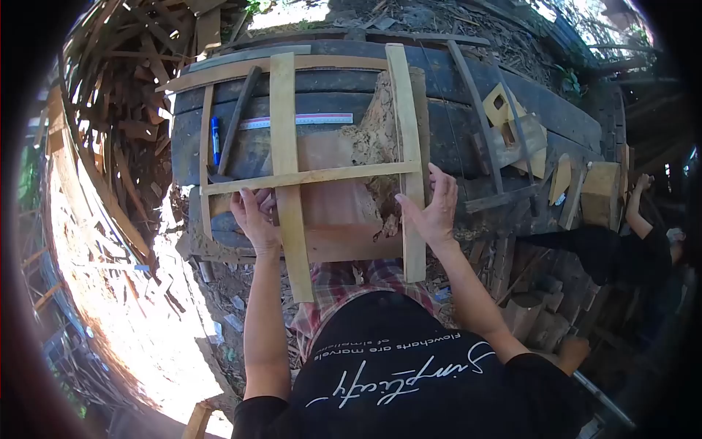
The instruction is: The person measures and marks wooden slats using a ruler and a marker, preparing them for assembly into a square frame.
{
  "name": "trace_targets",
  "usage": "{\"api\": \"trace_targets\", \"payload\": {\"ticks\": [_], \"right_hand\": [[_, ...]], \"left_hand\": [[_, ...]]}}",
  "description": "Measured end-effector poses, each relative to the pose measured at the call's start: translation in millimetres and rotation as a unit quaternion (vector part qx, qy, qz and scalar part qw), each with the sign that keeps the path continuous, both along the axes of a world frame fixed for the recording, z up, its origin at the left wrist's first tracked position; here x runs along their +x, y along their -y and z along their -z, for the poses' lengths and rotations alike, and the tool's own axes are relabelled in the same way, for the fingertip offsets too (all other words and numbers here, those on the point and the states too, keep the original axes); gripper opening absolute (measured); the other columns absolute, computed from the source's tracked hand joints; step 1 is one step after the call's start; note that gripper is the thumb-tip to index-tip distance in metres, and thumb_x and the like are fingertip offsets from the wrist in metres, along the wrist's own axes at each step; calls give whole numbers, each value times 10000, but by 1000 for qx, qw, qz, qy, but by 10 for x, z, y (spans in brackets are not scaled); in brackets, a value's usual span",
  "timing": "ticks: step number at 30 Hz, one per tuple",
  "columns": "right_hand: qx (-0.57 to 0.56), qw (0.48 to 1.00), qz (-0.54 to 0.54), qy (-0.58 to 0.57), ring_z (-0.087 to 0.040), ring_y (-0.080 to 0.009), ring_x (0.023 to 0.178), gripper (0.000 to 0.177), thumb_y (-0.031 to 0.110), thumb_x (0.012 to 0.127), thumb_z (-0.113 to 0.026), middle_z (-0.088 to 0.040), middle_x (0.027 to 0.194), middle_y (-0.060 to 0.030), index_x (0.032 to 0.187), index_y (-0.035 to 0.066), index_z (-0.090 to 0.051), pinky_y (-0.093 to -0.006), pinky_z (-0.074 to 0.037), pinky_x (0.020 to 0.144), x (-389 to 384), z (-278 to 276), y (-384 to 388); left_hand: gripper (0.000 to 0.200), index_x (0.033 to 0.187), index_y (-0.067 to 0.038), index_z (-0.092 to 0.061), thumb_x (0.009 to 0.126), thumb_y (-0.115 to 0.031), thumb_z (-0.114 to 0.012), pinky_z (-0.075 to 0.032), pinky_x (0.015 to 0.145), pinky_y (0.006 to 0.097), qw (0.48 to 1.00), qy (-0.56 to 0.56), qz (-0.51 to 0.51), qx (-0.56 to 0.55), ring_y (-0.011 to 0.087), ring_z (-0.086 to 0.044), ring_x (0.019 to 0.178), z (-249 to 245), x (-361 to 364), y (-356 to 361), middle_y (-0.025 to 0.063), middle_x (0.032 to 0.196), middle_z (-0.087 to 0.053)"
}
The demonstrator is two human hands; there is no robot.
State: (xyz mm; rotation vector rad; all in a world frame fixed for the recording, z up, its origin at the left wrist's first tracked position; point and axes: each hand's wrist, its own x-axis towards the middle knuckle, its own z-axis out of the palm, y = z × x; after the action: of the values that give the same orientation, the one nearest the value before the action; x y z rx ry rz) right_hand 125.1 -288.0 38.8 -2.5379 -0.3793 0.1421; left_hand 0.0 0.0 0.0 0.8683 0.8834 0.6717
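A thin wooden crosspiece (322, 176) lies over three long wooden slats: a left slat (207, 132), a middle slat (291, 219) and a right slat (414, 245). Just below the crosspiece's left part, my left hand (256, 223) pinches its lower edge, thumb in front and fingertips partly hidden. Near the crosspiece's right end, my right hand (433, 212) straddles the right slat, with the thumb on its left side and the fingers along its right. The middle and right slats stick out past the bench edge towards me.
Beneath the slats is a dark plank bench (329, 80) with a rough wood chunk (380, 121). A blue marker (216, 140) and a ruler (314, 119) lie at left. At right are cut yellowish wood pieces (504, 110) and a wood block (601, 192). Another person (621, 252) sits far right.
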Motion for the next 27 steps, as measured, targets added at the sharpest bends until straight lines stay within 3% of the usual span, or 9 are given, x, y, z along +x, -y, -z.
{"api": "trace_targets", "payload": {"ticks": [2, 6, 10, 15, 19, 22, 23, 25, 27], "right_hand": [[46, 988, -78, 123, -434, -333, 1087, 764, 350, 729, -784, -460, 1192, -149, 1340, 99, -401, -455, -352, 957, 221, -59, 50], [32, 972, -178, 149, -437, -336, 1076, 700, 271, 723, -785, -470, 1174, -144, 1311, 91, -450, -439, -366, 946, 331, -398, -256], [24, 965, -240, 101, -442, -326, 1073, 578, 209, 726, -775, -482, 1161, -133, 1250, 122, -547, -427, -380, 937, 514, -371, -209], [37, 961, -266, 62, -465, -321, 1054, 579, 176, 718, -777, -500, 1137, -123, 1248, 116, -551, -408, -395, 938, 587, -244, -10], [87, 973, -216, -8, -526, -258, 979, 558, 142, 728, -770, -510, 1115, -111, 1240, 103, -552, -354, -468, 836, 620, -191, 173], [129, 976, -172, -45, -550, -206, 910, 521, 125, 747, -760, -522, 1083, -93, 1224, 88, -555, -314, -495, 758, 579, -56, 297], [156, 974, -155, -63, -554, -183, 877, 500, 120, 757, -755, -528, 1066, -83, 1215, 81, -557, -297, -499, 727, 557, 22, 325], [179, 973, -132, -63, -553, -168, 840, 479, 113, 765, -749, -531, 1030, -72, 1202, 68, -559, -286, -496, 704, 479, 90, 340], [178, 979, -76, -71, -545, -169, 821, 470, 102, 766, -744, -523, 1001, -80, 1197, 64, -561, -296, -492, 702, 353, 110, 319]], "left_hand": [[418, 1287, -27, -403, 968, -254, -552, -473, 738, 246, 997, -62, -9, 32, 126, -562, 887, -170, 8, 192, 78, 1065, -552], [336, 1219, -3, -478, 963, -205, -561, -456, 748, 218, 981, -141, 61, 121, 79, -547, 877, -243, -562, 245, 50, 1051, -566], [304, 1193, -3, -523, 964, -198, -560, -439, 769, 219, 978, -153, 83, 119, 70, -542, 842, -392, -813, 372, 3, 923, -578], [280, 1147, -33, -586, 965, -244, -555, -428, 744, 218, 978, -189, 67, 58, 69, -541, 842, -309, -1237, 467, 11, 982, -614], [193, 1064, -14, -598, 950, -168, -582, -417, 714, 213, 975, -173, 22, 137, 69, -510, 740, -424, -1084, 612, -5, 893, -578], [83, 848, -23, -622, 871, -93, -659, -436, 730, 255, 903, -238, 28, 358, 136, -541, 740, -553, -747, 753, 47, 881, -598], [83, 848, -23, -622, 871, -93, -659, -436, 730, 255, 902, -231, 35, 364, 136, -541, 740, -625, -570, 814, 47, 881, -598], [119, 894, -42, -630, 811, -81, -705, -450, 759, 307, 787, -194, 106, 576, 216, -569, 852, -707, -219, 912, 68, 939, -605], [233, 957, -83, -635, 758, -143, -740, -422, 845, 366, 742, -191, 172, 619, 269, -553, 973, -817, 113, 1067, 69, 1024, -601]]}}
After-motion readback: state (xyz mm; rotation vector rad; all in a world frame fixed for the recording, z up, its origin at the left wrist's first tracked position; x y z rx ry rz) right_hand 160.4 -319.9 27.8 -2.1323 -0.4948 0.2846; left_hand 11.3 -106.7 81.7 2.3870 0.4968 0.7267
